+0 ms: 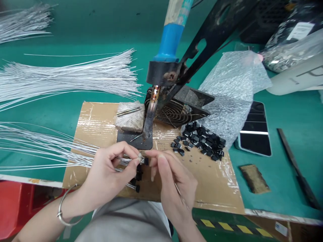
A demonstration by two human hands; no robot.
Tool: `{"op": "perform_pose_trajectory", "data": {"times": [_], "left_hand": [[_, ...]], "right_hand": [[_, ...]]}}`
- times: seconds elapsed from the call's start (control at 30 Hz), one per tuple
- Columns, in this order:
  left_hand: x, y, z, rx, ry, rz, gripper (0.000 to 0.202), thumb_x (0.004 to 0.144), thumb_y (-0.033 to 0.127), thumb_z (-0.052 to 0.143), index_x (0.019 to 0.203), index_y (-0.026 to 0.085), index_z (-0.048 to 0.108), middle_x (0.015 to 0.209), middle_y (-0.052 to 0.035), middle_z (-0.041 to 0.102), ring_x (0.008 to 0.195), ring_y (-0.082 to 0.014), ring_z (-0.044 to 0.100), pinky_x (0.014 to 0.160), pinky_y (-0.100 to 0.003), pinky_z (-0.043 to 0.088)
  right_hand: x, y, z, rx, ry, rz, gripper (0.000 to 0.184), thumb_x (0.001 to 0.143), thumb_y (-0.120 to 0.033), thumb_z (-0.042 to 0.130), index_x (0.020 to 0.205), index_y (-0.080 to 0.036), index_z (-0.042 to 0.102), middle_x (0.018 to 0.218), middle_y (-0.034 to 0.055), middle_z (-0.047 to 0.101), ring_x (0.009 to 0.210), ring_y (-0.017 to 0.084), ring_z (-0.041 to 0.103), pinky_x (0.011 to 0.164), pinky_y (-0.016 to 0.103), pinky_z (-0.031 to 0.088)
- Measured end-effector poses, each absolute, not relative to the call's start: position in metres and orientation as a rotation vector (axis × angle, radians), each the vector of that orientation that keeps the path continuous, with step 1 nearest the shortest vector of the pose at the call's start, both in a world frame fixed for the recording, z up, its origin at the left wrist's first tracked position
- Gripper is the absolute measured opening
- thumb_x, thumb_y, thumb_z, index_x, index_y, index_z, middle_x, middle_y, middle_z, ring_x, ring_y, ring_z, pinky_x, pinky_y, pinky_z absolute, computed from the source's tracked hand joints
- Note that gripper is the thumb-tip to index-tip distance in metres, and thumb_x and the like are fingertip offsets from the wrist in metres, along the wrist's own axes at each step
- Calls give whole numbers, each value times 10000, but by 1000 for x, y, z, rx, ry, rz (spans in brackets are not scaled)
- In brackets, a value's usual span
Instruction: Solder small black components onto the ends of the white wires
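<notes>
Above the cardboard (217,188), your left hand (108,174) pinches a white wire (127,162) near its black connector (145,161), your right hand (174,179) curling around a thin metal tool (180,195); few tipped ends (137,188) look done, with loose connectors (205,139) and a wire bundle (75,79) left.

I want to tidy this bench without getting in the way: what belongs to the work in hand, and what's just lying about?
Probably in use:
white wires, some held in the left hand
thin metal tool in the right hand
loose black pieces
soldering iron
cardboard

Probably just lying about:
phone
brown slab and dark flat bar, both untouched
</notes>
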State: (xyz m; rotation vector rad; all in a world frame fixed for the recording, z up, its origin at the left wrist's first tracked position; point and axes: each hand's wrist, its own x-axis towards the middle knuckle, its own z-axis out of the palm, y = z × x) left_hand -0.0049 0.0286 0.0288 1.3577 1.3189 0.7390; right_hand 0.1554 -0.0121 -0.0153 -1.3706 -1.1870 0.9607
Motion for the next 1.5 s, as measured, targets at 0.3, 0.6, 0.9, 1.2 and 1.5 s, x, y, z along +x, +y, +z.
{"op": "perform_pose_trajectory", "data": {"times": [0.3, 0.6, 0.9, 1.2, 1.5], "left_hand": [[0, 38, 25, 1360, 1348, 802, 104, 843, 137, 660, 750, 178, 684, 815, -21, 760, 731, -125, 689, 662, -207, 524], [2, 44, 23, 1441, 1433, 765, 99, 848, 189, 637, 757, 176, 674, 825, -46, 757, 737, -166, 685, 600, -261, 478], [9, 52, 31, 1447, 1466, 780, 104, 837, 167, 630, 743, 185, 672, 800, -36, 757, 728, -166, 668, 559, -257, 433], [10, 55, 35, 1434, 1454, 803, 109, 832, 146, 619, 740, 183, 665, 785, -17, 752, 667, -133, 622, 579, -243, 449], [11, 57, 37, 1430, 1457, 788, 100, 825, 168, 628, 734, 190, 664, 791, -24, 755, 704, -155, 657, 565, -262, 432]], "right_hand": [[161, -18, -4, -1561, -1135, 975, 174, 1081, -278, 477, 962, -263, 603, 705, -60, 579, 582, 103, 483, 554, 228, 400], [170, -7, -4, -1308, -1226, 987, 190, 1003, -145, 607, 838, -231, 569, 1254, 62, 744, 1163, 221, 731, 1008, 378, 566], [157, -6, 4, -1392, -972, 1058, 219, 976, -211, 671, 774, -237, 592, 1162, 64, 821, 1056, 201, 792, 956, 335, 629], [158, 1, 5, -1350, -920, 1102, 219, 970, -190, 677, 769, -229, 599, 1163, 81, 826, 1053, 224, 807, 971, 379, 658], [157, 1, 7, -1324, -884, 1099, 234, 973, -200, 683, 753, -234, 610, 1155, 66, 831, 1042, 229, 813, 975, 382, 661]]}}
